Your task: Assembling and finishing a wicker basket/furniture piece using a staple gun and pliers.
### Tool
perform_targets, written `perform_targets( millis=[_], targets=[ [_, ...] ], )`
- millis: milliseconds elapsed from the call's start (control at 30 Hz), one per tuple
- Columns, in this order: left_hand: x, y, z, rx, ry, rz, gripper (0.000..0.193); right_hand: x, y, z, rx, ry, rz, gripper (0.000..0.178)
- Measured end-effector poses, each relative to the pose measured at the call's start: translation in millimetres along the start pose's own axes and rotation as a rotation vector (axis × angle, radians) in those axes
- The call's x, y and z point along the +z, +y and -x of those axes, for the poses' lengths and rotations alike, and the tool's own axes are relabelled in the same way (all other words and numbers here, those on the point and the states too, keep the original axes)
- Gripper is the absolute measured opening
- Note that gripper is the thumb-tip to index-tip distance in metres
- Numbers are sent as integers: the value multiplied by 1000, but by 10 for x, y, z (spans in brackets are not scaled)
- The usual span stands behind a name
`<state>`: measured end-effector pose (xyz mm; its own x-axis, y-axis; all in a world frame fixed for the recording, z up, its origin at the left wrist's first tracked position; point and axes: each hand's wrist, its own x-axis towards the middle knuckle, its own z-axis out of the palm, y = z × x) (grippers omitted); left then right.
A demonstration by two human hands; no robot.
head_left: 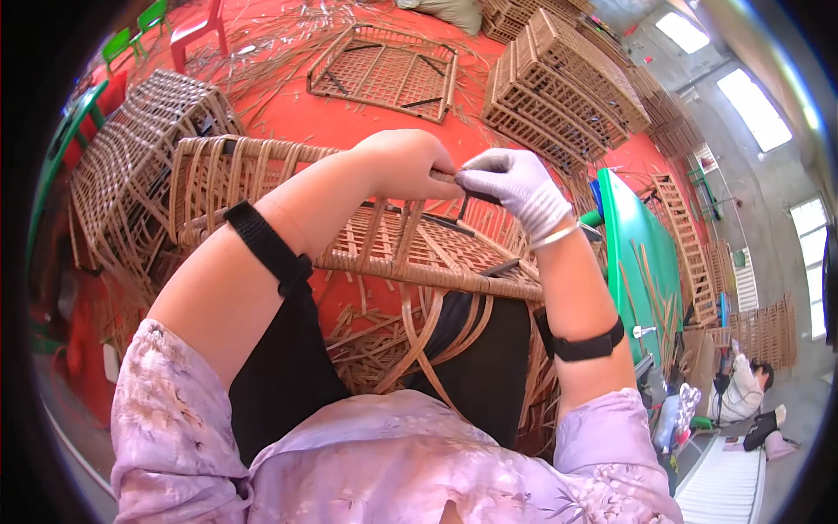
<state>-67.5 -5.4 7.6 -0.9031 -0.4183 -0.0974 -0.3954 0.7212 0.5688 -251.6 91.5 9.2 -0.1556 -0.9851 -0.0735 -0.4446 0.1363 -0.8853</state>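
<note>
Across my lap lies a woven rattan basket frame (397,266), with brown strips wrapped round its rim and open lattice between. My left hand (406,162) is bare and reaches over the frame, its fingers closed in a pinch. My right hand (517,185) wears a pale glove and pinches right against the left fingertips. Something small and dark shows by the gloved fingers; what the two hands hold is too small to make out. Loose rattan strips (425,336) hang and cross below the frame, between my dark trouser legs.
Stacked woven baskets (559,92) stand far right, another woven piece (144,166) at left. A flat lattice panel (384,74) lies on the red floor (279,109) among scattered strips. A green table (642,262) is at right; a person (742,393) sits beyond it.
</note>
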Motion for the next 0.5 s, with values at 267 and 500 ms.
perform_targets(
  millis=[267, 500],
  targets=[
    [86, 85, 19, 75, 154, -182, 39, -60, 139, -38, -41, -24, 23, 24],
    [38, 52, -159, -49, 17, 26, 49, -270, 293, 1125, -319, 463, 209, 23]
  ],
)
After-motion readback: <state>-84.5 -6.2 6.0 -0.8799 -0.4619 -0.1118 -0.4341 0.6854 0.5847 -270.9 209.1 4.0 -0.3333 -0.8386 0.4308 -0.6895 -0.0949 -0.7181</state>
